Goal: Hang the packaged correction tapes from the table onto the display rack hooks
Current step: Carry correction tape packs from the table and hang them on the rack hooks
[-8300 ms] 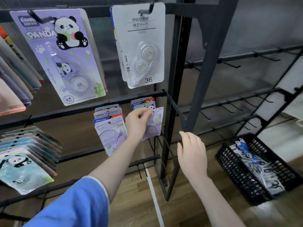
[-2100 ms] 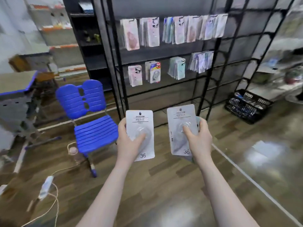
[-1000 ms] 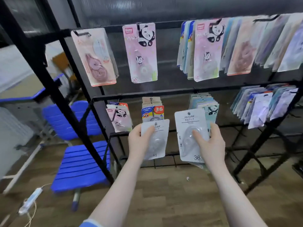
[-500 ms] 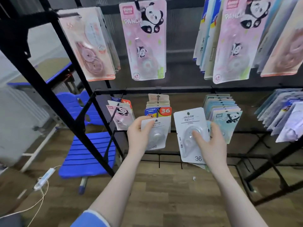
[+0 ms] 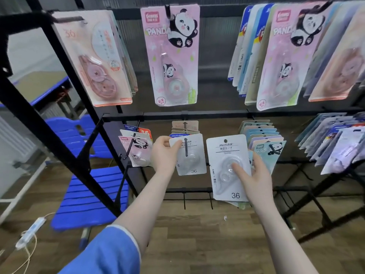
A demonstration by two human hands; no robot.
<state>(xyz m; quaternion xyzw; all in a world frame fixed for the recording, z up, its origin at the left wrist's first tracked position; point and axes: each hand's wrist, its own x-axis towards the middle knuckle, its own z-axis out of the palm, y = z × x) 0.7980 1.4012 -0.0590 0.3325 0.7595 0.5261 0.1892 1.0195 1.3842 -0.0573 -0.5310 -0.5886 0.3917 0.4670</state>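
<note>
Correction tape packs are in both hands. The right hand (image 5: 254,175) holds a white pack (image 5: 229,167) by its right edge, with the thumb pressed on the clear bubble in the middle and the fingers curled behind. The pack stands upright with a "36" at the bottom. More packs (image 5: 242,204) peek out behind it in the same hand.

Just to the left, the left hand (image 5: 164,153) pinches the top left corner of a second white pack (image 5: 190,155) between thumb and fingers. A dark hook (image 5: 185,147) runs down the front of this pack near its top, so the pack sits on the hook.

Behind that pack, more packs (image 5: 185,127) hang on the same hook. Left of the left hand hangs a pink panda pack (image 5: 138,153). Right of the right hand hangs a stack of blue-green packs (image 5: 264,139).

Higher up and farther back, the black rack (image 5: 177,115) carries big pink panda packs (image 5: 173,56).
</note>
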